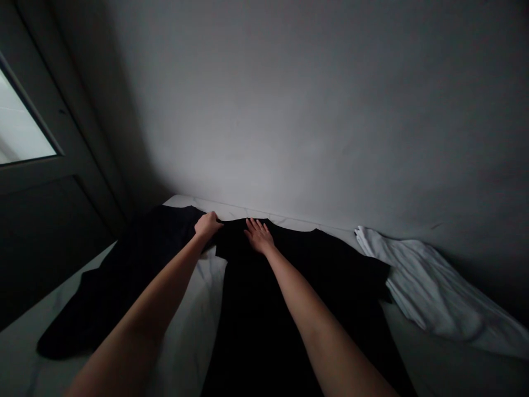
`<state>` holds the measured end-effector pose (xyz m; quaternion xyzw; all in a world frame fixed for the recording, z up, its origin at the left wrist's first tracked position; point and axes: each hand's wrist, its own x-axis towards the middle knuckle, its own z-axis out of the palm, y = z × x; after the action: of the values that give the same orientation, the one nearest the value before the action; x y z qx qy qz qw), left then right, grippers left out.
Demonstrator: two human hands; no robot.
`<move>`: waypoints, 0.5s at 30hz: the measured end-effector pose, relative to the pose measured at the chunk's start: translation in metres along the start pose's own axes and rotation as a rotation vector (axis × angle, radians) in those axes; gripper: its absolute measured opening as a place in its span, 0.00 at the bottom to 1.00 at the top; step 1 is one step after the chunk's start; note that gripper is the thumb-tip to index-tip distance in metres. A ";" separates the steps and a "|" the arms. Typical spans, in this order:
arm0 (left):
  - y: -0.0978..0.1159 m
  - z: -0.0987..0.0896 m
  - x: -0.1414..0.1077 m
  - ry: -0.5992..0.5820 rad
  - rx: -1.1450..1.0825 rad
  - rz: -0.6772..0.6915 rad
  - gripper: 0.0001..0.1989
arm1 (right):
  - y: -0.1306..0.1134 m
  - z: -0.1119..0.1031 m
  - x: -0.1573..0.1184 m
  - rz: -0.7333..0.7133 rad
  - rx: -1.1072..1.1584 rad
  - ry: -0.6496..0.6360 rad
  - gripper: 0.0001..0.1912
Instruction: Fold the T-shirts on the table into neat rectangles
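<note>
A black T-shirt (264, 309) lies spread out in front of me, its neck end toward the wall and its short sleeves out to the sides. My left hand (208, 225) is closed on the upper edge of the left sleeve, with the fingertips partly hidden. Flat on the shirt near its left shoulder rests my right hand (259, 235), fingers stretched out. The lower end of the shirt runs out of view below, and my right forearm covers part of it.
Left of the shirt lies a dark bundled garment (119, 275). A light grey or white cloth (438, 292) is heaped on the right. The pale marbled surface (202, 309) meets a plain wall (264, 110) at the back. A door with a glass pane (25, 121) stands at far left.
</note>
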<state>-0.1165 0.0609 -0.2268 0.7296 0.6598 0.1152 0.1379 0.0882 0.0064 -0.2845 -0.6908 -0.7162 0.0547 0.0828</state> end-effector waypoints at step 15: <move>0.005 0.003 -0.052 0.101 0.275 0.369 0.14 | -0.040 -0.004 -0.021 -0.140 -0.043 0.035 0.29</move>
<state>-0.1167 0.0084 -0.2271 0.8432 0.5307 0.0839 -0.0192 0.0500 -0.0165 -0.2737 -0.6415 -0.7622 0.0211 0.0842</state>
